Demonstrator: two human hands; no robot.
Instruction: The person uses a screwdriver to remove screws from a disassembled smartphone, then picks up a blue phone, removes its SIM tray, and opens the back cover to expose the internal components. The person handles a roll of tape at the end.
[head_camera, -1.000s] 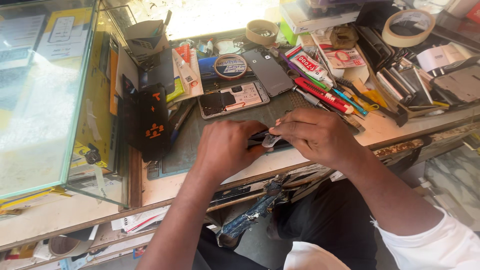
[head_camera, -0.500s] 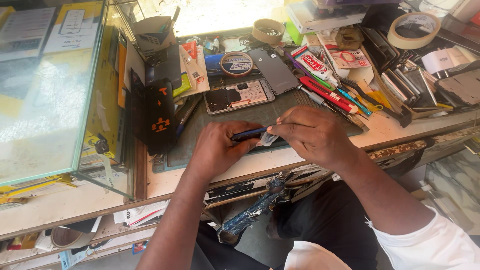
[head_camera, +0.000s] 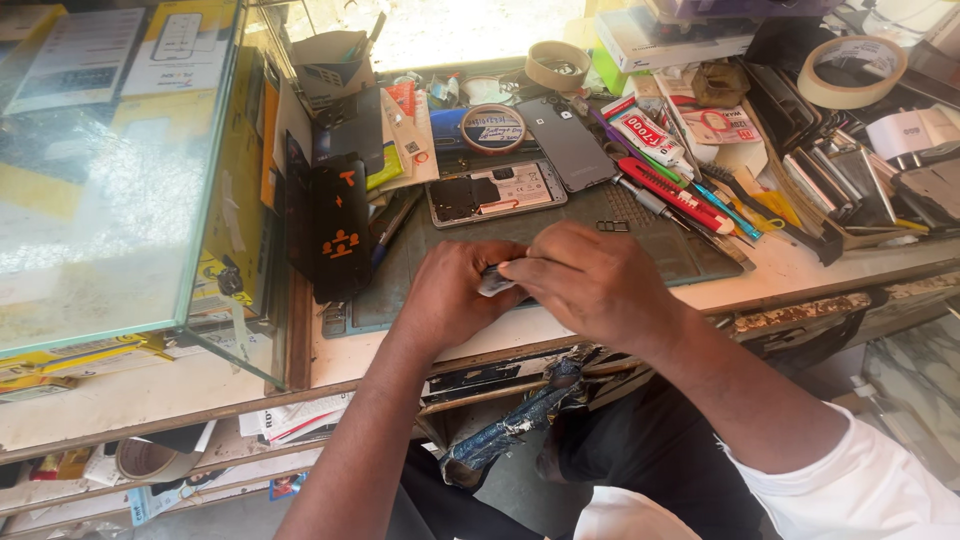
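Over the dark mat (head_camera: 650, 245), both hands' grips now pinching a pale scrap (head_camera: 493, 284), tool hidden.

A matt rubbery mat (head_camera: 660, 245) is being shown on the worn, chipped wooden desk (head_camera: 800, 275); the cabinet (head_camera: 110, 200) is being seen as glossy glass.

My left hand (head_camera: 455, 295): curled round a small pale part (head_camera: 493, 283).
My right hand (head_camera: 590, 280): pinching the same part.
Behind them: opened phone (head_camera: 495, 190) on dark mat (head_camera: 660, 240).
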